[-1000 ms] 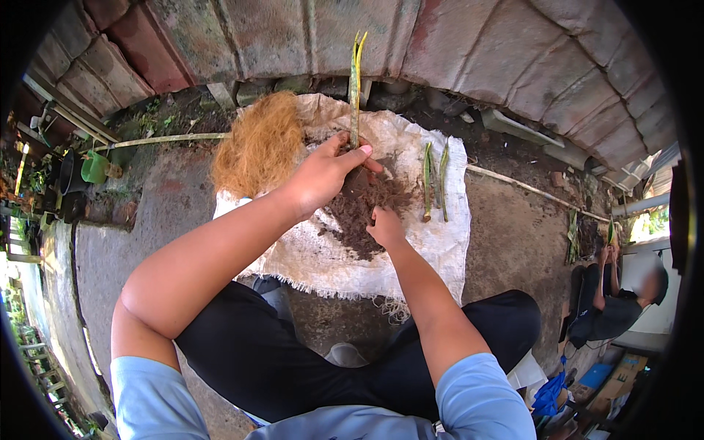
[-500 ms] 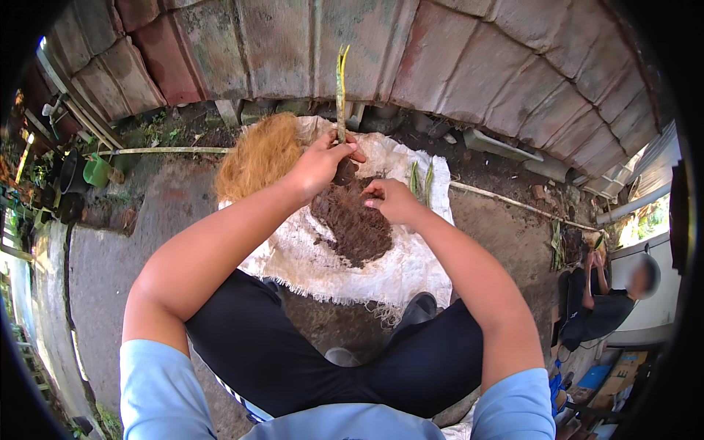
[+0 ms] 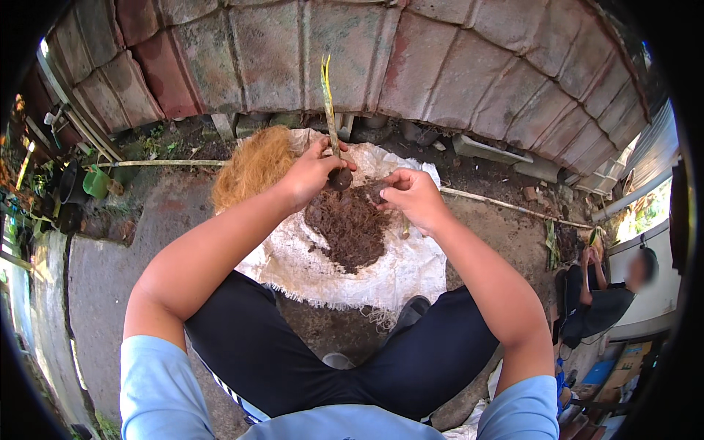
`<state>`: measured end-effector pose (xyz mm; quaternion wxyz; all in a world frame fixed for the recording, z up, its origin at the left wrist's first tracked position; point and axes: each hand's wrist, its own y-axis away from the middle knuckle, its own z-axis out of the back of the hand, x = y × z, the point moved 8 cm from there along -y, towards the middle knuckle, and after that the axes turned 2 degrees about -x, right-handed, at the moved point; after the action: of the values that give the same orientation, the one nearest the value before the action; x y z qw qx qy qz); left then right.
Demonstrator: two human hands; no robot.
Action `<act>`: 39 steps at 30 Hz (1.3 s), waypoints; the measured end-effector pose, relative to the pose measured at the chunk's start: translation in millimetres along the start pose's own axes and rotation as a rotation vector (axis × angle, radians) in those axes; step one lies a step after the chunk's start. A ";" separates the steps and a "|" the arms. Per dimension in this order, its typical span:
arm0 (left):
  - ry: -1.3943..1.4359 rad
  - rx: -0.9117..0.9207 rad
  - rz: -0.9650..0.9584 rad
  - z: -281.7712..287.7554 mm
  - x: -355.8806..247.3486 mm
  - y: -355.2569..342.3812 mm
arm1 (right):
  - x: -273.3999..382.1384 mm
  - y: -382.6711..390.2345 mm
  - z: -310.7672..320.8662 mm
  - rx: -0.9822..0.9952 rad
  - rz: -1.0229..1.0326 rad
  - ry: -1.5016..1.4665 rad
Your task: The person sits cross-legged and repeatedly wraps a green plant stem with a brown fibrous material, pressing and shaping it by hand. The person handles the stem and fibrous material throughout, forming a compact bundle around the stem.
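Observation:
My left hand [image 3: 318, 173] grips an upright, long green-and-yellow leaf cutting [image 3: 328, 99], with a dark round clump of soil [image 3: 339, 180] at its base. To the right, my right hand [image 3: 408, 196] is closed in a pinch on what looks like a dark bit of soil [image 3: 382, 196]. Below both hands, a spread of dark fibrous soil [image 3: 343, 231] lies on a white woven sack [image 3: 293, 264]. A loose mound of tan fibre [image 3: 249, 165] is at the sack's upper left. A pale cutting end [image 3: 405, 229] shows under my right wrist, the rest hidden.
Behind the sack is a low slope of tiles [image 3: 352, 51]. A thin pole [image 3: 513, 207] runs across the ground. A green plastic container [image 3: 95, 180] stands at the left. At the right a person in dark clothing [image 3: 598, 301] sits with raised hands near a leaf.
My right hand has risen and moved rightward from the soil and now pinches, covering the spare cuttings. My left hand and its cutting shifted slightly leftward and down in view.

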<state>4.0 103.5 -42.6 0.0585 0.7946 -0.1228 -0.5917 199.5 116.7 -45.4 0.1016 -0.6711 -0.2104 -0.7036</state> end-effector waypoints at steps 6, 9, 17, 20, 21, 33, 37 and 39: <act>-0.030 0.037 0.013 -10.3 0.9 6.7 | 14.8 3.0 -3.2 -0.026 0.039 -0.023; -0.080 0.065 0.031 -13.1 0.8 4.8 | 17.1 -1.0 2.1 -0.045 0.066 0.031; 0.006 0.055 0.032 -9.9 5.2 0.8 | 23.1 -8.1 0.2 -0.010 0.111 0.062; 0.070 0.050 0.037 -11.5 6.9 0.6 | 24.7 -8.4 -0.9 -0.025 0.098 0.101; 0.094 0.045 0.036 -12.5 7.0 1.0 | 24.6 -8.3 -1.2 -0.036 0.084 0.115; 0.300 0.153 0.145 -26.3 7.8 6.2 | 36.6 -0.3 -12.2 0.058 0.146 0.075; 0.207 0.185 0.150 -28.1 6.9 12.8 | 31.2 8.9 -12.4 0.066 0.046 0.250; 0.156 0.201 0.134 -28.9 5.8 14.7 | 34.7 15.2 -14.0 0.036 -0.001 0.240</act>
<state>31.3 86.4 -36.0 0.0276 0.8301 -0.2294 -0.5075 190.6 102.0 -8.8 0.1375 -0.5800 -0.2097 -0.7751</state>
